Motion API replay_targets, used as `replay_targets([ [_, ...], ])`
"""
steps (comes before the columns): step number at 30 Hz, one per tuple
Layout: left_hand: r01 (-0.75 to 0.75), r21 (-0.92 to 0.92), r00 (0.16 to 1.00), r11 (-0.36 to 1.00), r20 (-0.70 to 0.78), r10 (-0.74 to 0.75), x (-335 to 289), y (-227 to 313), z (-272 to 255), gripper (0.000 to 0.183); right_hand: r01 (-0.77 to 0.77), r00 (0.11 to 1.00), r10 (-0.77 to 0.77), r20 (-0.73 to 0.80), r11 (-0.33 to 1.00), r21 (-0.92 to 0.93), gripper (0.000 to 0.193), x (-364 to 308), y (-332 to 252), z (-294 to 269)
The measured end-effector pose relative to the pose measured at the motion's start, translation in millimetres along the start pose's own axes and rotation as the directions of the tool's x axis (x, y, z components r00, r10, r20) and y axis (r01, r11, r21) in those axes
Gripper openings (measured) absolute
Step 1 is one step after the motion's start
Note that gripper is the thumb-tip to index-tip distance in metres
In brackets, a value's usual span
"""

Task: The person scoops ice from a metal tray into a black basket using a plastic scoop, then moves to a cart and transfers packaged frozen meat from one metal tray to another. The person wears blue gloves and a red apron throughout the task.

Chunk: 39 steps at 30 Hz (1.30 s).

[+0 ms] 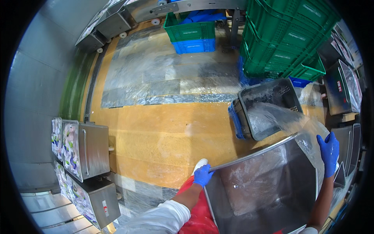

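Observation:
A deep stainless-steel tub stands right in front of me, tilted in the view. My left hand, in a blue glove, is closed on its near-left rim corner. On the tub's right side my right hand, also gloved in blue, is raised and grips a clear plastic sheet. The sheet stretches over the tub's far rim into a black crate. Part of the right hand's grip is hard to make out. Inside the tub lies a pinkish, shiny patch that I cannot identify.
Stacked green crates rise behind the black crate. A green crate on a blue one stands farther back. Steel carts with bagged goods line the left; another steel cart is at right. The floor looks wet.

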<state>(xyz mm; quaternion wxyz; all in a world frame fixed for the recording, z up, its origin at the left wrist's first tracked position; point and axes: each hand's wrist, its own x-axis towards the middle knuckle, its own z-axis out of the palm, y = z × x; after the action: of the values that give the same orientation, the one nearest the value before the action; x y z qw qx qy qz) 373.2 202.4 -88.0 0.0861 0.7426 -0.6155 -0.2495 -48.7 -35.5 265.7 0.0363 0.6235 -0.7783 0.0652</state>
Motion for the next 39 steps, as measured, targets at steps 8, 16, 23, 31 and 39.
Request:
replay_targets([
  [8,0.034,-0.022,0.999,0.999,0.012,-0.034,7,31,-7,0.037,-0.413,0.901,0.303,0.309,0.816,0.404,0.036,-235,157,131],
  [16,0.135,0.003,0.99,0.991,-0.037,-0.135,-8,43,-8,0.04,-0.779,0.389,0.714,0.582,0.592,-0.207,0.061,-509,123,429],
  [23,0.091,0.03,0.995,0.995,-0.042,-0.09,-1,63,6,0.037,-0.872,0.357,0.733,0.579,0.484,-0.074,0.04,-466,-12,586],
  [31,0.061,0.06,0.995,0.996,-0.078,-0.056,2,47,2,0.039,-0.914,0.405,0.517,0.754,0.23,0.333,0.029,-433,15,581],
  [39,0.088,0.073,0.996,0.993,-0.015,-0.087,3,33,-11,0.037,-0.638,0.691,0.285,0.665,-0.192,0.745,0.037,-380,58,370],
])
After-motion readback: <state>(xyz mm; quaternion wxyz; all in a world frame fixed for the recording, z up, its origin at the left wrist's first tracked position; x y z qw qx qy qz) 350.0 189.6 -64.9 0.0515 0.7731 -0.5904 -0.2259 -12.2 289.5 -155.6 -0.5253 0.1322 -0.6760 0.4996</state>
